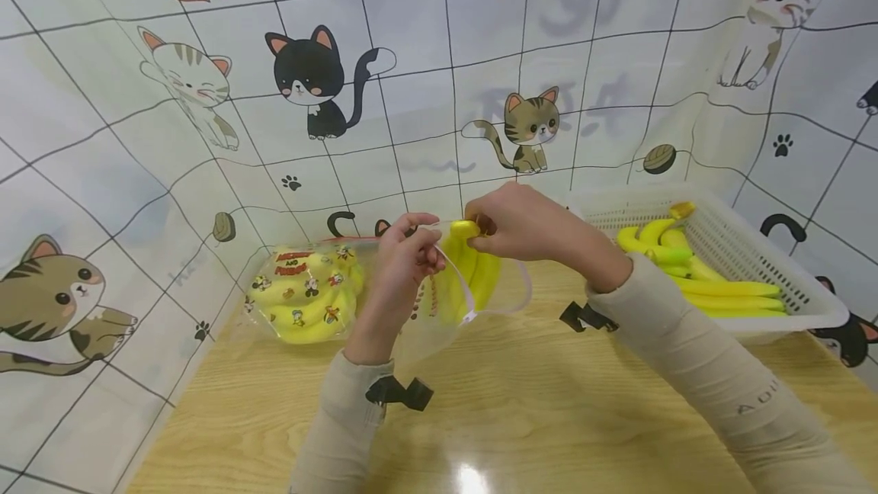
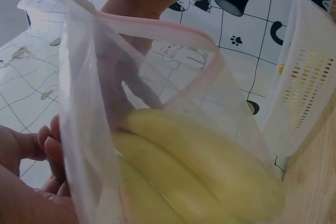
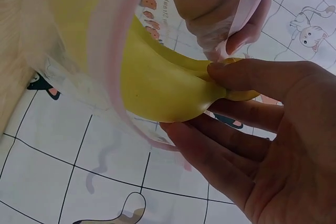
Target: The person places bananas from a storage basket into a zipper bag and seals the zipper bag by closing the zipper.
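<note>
A bunch of yellow bananas (image 1: 476, 273) hangs stem up, most of it inside a clear zip bag (image 2: 84, 103) with a pinkish-white zip edge. By the stem, my right hand (image 1: 517, 221) grips the bunch, thumb on one side and fingers on the other, as the right wrist view (image 3: 262, 124) shows. My left hand (image 1: 405, 258) pinches the bag's edge at the mouth, left of the bananas. The bag's mouth gapes around the upper part of the bunch, and small printed figures show on its side.
To the left, a filled clear bag (image 1: 302, 296) with cartoon prints and yellow bananas lies on the wooden table (image 1: 535, 410). A white perforated basket (image 1: 816, 311) at the right holds more bananas (image 1: 727, 292). Cat-patterned sheeting (image 1: 425, 97) rises behind the table.
</note>
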### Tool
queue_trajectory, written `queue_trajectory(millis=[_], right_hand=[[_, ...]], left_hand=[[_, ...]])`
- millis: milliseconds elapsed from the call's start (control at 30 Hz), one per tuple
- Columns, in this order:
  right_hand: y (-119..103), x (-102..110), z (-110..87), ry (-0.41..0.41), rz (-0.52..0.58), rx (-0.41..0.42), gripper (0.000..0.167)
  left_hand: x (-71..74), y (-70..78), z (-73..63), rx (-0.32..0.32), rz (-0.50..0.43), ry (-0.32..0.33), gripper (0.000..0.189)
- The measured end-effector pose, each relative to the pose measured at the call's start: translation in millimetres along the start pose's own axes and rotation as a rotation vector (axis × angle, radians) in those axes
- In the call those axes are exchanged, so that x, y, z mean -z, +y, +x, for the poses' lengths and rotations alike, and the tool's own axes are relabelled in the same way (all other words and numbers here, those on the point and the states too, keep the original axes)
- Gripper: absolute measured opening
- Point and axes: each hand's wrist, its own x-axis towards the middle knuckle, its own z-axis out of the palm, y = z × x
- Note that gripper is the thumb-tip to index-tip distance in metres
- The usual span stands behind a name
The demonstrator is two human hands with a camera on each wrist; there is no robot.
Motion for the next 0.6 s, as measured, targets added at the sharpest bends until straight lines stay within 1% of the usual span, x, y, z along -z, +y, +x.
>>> queue_trajectory(millis=[167,333,600], right_hand=[[-0.6,-1.0,1.1,-0.016,-0.011,-0.004,0.011],[-2.9,-0.4,0.8,-0.019,-0.014,-0.014,0.014],[-5.0,1.5,-1.2,-0.007,0.052,-0.020,0.015]], left_hand=[[0.2,-1.7,1.1,0.003,-0.012,-0.003,0.018],[0.5,-2.4,2.0,0.002,-0.016,-0.005,0.025],[0.5,-2.2,1.9,-0.009,-0.021,-0.010,0.024]])
